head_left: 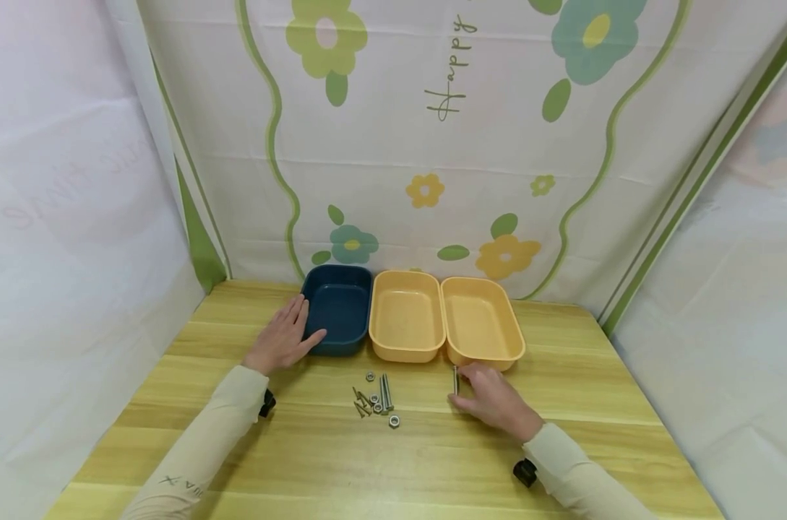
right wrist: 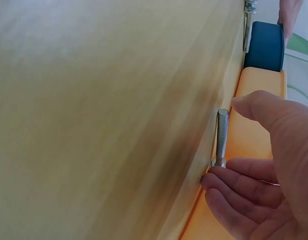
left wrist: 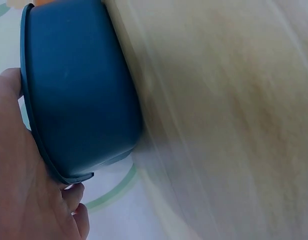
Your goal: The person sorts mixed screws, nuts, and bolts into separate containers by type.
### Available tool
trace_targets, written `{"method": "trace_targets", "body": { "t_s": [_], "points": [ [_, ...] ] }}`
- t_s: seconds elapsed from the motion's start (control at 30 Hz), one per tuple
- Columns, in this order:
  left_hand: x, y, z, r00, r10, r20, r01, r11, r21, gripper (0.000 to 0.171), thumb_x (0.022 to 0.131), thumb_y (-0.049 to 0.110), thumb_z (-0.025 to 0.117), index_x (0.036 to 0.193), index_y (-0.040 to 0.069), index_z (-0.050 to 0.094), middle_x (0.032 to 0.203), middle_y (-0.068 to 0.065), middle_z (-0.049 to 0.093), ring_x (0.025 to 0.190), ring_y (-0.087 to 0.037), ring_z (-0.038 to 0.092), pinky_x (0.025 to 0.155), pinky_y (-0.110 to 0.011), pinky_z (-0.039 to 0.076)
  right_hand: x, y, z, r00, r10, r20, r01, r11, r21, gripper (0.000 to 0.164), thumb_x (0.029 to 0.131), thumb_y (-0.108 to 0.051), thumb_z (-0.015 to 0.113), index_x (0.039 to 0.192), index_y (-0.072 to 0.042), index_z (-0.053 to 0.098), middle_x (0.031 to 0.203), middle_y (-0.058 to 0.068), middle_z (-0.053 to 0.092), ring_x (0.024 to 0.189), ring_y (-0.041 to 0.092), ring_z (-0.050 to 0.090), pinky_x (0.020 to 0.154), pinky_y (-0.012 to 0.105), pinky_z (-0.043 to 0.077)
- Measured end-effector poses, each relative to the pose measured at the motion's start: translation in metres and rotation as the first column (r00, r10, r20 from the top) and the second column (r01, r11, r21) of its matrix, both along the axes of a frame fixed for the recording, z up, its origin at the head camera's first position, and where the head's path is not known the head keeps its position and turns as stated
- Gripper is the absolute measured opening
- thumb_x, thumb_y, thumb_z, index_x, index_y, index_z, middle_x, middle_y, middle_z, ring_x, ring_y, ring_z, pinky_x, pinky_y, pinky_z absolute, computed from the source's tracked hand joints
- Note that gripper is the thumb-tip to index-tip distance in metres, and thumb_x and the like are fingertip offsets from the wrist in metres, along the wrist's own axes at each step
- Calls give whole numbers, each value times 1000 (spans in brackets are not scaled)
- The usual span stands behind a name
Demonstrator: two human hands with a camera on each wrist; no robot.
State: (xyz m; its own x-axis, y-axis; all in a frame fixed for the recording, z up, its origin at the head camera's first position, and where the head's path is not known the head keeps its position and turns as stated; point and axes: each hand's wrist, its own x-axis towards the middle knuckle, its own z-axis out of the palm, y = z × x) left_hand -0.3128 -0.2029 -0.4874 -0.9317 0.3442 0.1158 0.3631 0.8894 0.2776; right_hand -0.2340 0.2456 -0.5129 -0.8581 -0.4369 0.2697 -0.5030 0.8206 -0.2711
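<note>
In the head view my left hand [head_left: 282,339] rests at the left side of a dark blue tray [head_left: 338,347], fingers along its rim and thumb at the near corner. The left wrist view shows that hand against the tray's rim [left wrist: 31,115]. My right hand [head_left: 491,397] is low over the table before the right yellow tray [head_left: 484,363]. A silver bolt [right wrist: 221,132] lies between its thumb and fingers. The fingers are at the bolt's head; a small gap shows between thumb and threaded end. Two more bolts [head_left: 385,396], several nuts [head_left: 394,421] and several small screws [head_left: 360,406] lie left of it.
A second yellow tray [head_left: 406,354] stands between the blue and right yellow trays, side by side in a row. Behind them hangs a flowered white cloth [head_left: 367,144], with more cloth at both sides. The wooden table [head_left: 367,477] extends toward me.
</note>
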Motion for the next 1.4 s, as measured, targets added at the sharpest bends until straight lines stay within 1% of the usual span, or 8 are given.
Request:
{"method": "trace_targets", "body": {
  "t_s": [0.17, 0.33, 0.47, 0.6, 0.7, 0.9, 1.1, 1.4],
  "points": [
    [-1, 1, 0, 1000, -8, -4, 8, 1000, 12, 87, 110, 52, 45, 163, -12, 17, 173, -31, 11, 162, -48, 13, 131, -61, 17, -2, -1, 0, 1000, -19, 8, 19, 1000, 3, 45, 84, -28, 89, 113, 2, 74, 99, 8, 76, 89, 21, 72, 77, 36, 60],
    [0, 2, -1, 1000, -7, -4, 8, 1000, 27, 87, 110, 50, 46, 162, -13, 18, 173, -32, 12, 162, -48, 12, 131, -61, 17, -4, -2, -1, 1000, -19, 5, 19, 1000, 16, 44, 83, -25, 89, 113, 3, 75, 101, 11, 76, 92, 22, 72, 80, 38, 61],
    [-1, 1, -4, 1000, -4, 4, 4, 1000, 18, 88, 110, 51, 45, 163, -13, 16, 174, -32, 10, 162, -48, 11, 131, -62, 16, -5, -1, -2, 999, -19, 31, 19, 1000, -1, 36, 81, -18, 88, 108, 2, 76, 96, 7, 74, 87, 17, 68, 74, 32, 58],
    [-2, 0, -5, 1000, -6, 4, 6, 1000, 18, 88, 111, 51, 44, 163, -13, 15, 174, -32, 9, 162, -49, 10, 131, -62, 16, -6, -1, 0, 995, -8, 104, 13, 998, -55, 21, 80, -7, 82, 100, -3, 76, 85, 1, 68, 77, 11, 59, 66, 23, 50],
    [-2, 0, -5, 1000, -5, 9, 5, 1000, 20, 89, 110, 52, 44, 163, -13, 15, 174, -32, 8, 162, -49, 9, 131, -62, 15, -6, -1, 2, 988, 17, 155, -2, 996, -93, 16, 78, 0, 77, 93, -7, 75, 80, -1, 67, 72, 7, 57, 63, 19, 48],
    [-2, 0, -3, 1000, -5, 17, 5, 1000, 17, 88, 111, 52, 44, 163, -13, 15, 174, -32, 8, 162, -49, 9, 131, -62, 15, -5, 2, 4, 976, 91, 199, -72, 992, -102, 19, 73, 2, 77, 81, -14, 71, 74, -5, 66, 65, 1, 55, 59, 18, 48],
    [-1, 1, -1, 999, -7, 35, 7, 1000, 22, 89, 111, 52, 44, 163, -13, 13, 174, -32, 8, 163, -48, 9, 132, -61, 15, -5, 7, 8, 956, 192, 224, -171, 979, -110, 20, 74, 1, 79, 84, -15, 71, 73, -10, 63, 65, -2, 54, 58, 18, 49],
    [-1, 1, -2, 1000, -5, 18, 5, 1000, 14, 88, 111, 51, 44, 162, -14, 14, 173, -32, 9, 162, -50, 10, 131, -62, 15, -12, 8, 21, 912, 329, 247, -309, 944, -114, 19, 76, 1, 77, 86, -13, 71, 75, -8, 64, 66, 0, 54, 57, 17, 48]
  ]
}}
